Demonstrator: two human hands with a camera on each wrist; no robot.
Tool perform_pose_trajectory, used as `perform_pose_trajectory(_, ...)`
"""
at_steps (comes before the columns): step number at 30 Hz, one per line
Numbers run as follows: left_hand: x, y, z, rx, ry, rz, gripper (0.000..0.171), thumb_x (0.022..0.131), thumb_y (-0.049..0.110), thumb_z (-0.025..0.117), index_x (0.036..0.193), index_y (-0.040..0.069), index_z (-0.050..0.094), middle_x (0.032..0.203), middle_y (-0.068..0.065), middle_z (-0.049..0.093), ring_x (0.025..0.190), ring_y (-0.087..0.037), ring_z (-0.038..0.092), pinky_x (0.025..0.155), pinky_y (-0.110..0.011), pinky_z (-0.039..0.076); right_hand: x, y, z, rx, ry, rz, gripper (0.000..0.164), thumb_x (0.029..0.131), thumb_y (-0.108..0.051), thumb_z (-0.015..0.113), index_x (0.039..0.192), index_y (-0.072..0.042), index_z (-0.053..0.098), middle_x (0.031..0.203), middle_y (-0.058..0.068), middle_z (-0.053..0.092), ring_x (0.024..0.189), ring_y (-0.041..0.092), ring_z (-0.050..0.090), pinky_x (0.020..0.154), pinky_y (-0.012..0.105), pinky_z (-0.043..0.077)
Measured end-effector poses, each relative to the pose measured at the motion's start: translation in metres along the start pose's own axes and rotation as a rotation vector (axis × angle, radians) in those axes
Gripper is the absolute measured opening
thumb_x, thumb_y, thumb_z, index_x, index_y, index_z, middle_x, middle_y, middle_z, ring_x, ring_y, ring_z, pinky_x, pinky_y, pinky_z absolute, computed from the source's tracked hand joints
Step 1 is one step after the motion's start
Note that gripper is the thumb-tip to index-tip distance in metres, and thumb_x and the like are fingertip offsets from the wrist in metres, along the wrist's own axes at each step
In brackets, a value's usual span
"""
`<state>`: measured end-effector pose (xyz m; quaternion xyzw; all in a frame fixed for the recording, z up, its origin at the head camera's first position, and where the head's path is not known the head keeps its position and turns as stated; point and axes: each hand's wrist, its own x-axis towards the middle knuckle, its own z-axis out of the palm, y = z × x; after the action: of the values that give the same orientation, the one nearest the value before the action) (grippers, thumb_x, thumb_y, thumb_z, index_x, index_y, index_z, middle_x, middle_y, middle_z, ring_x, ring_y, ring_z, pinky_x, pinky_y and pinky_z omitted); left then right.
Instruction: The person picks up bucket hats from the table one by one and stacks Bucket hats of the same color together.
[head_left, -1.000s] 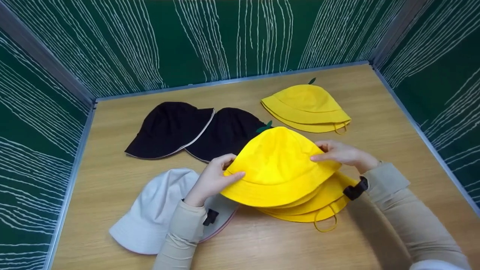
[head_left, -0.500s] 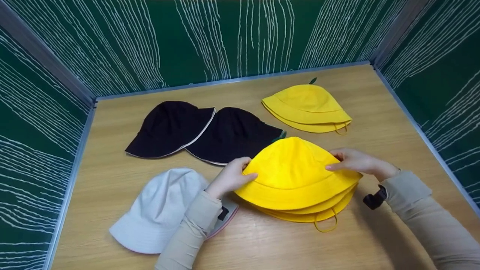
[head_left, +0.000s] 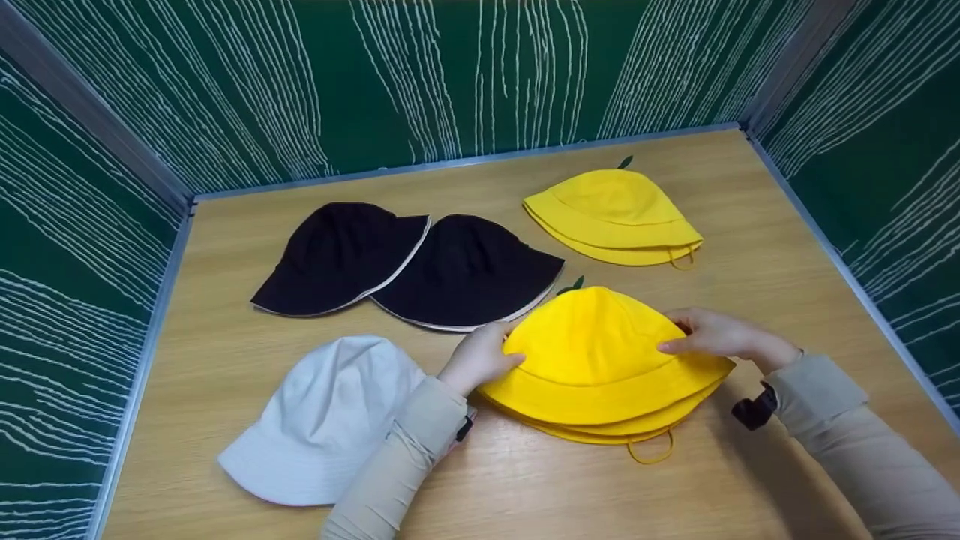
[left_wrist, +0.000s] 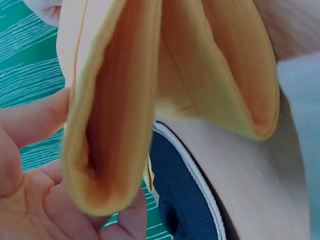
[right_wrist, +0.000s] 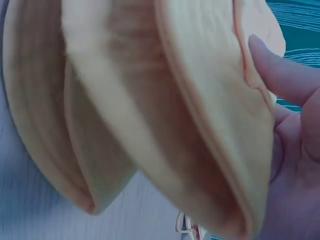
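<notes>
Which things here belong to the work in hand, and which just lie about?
Likely in use:
upper yellow hat, held by left hand and right hand
lower yellow hat

Lying about:
far yellow hat
left dark hat
right dark hat
white hat

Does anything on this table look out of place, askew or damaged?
Nothing looks spilled or visibly damaged; the held yellow hat appears intact where it shows. The only slight untidiness: one black hat lies partly over the other black hat, rather than apart like the white hat.
</notes>
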<state>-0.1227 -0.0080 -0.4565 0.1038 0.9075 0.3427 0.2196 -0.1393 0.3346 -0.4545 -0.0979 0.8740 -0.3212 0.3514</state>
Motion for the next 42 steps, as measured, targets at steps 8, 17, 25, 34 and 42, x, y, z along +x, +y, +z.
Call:
perform_pose_trajectory(8,0.005,-0.009,0.01,0.111,-0.007,-0.005,0.041,0.089,0.019,0.064,0.125,0.0,0.055,0.122,-0.012,0.061,0.109,-0.024,0.058,0.095,-0.039,0.044,0.007,0.007,0.007,-0.048,0.038,0.023,0.076,0.089,-0.047,0.059,0.137,0.009,0.04,0.131,0.026,0.05,0.105,0.03,0.049,0.101,0.057,0.034)
perform_pose_trajectory(17,0.007,-0.012,0.01,0.093,-0.031,-0.004,0.035,0.091,0.019,0.063,0.12,0.0,0.058,0.114,-0.012,0.063,0.099,-0.024,0.057,0.092,-0.04,0.045,0.01,0.013,0.01,-0.059,0.039,0.0,0.063,0.091,-0.043,0.058,0.129,0.007,0.048,0.12,0.023,0.057,0.098,0.027,0.051,0.092,0.049,0.041)
perform_pose_trajectory(25,0.004,-0.009,0.007,0.022,-0.063,-0.034,0.024,0.091,0.021,0.064,0.108,0.005,0.063,0.106,-0.008,0.064,0.086,-0.019,0.055,0.085,-0.037,0.047,0.006,0.011,0.003,-0.051,0.037,-0.037,0.046,0.092,-0.036,0.06,0.117,0.002,0.056,0.104,0.009,0.06,0.089,0.02,0.05,0.081,0.034,0.039)
perform_pose_trajectory(34,0.008,-0.014,0.015,0.137,-0.094,-0.071,0.029,0.092,0.023,0.061,0.113,0.004,0.061,0.106,-0.008,0.064,0.082,-0.017,0.05,0.086,-0.036,0.046,0.013,0.014,0.009,-0.142,0.059,0.003,0.046,0.091,-0.037,0.06,0.114,0.003,0.056,0.1,0.012,0.058,0.086,0.023,0.049,0.076,0.035,0.04)
perform_pose_trajectory(42,0.009,-0.019,0.016,0.214,-0.075,-0.067,0.029,0.09,0.024,0.064,0.109,0.002,0.062,0.105,-0.01,0.065,0.091,-0.022,0.058,0.087,-0.038,0.047,0.021,0.014,0.013,-0.224,0.122,0.02,0.031,0.09,-0.028,0.064,0.101,0.0,0.058,0.084,0.009,0.055,0.073,0.02,0.048,0.064,0.031,0.038)
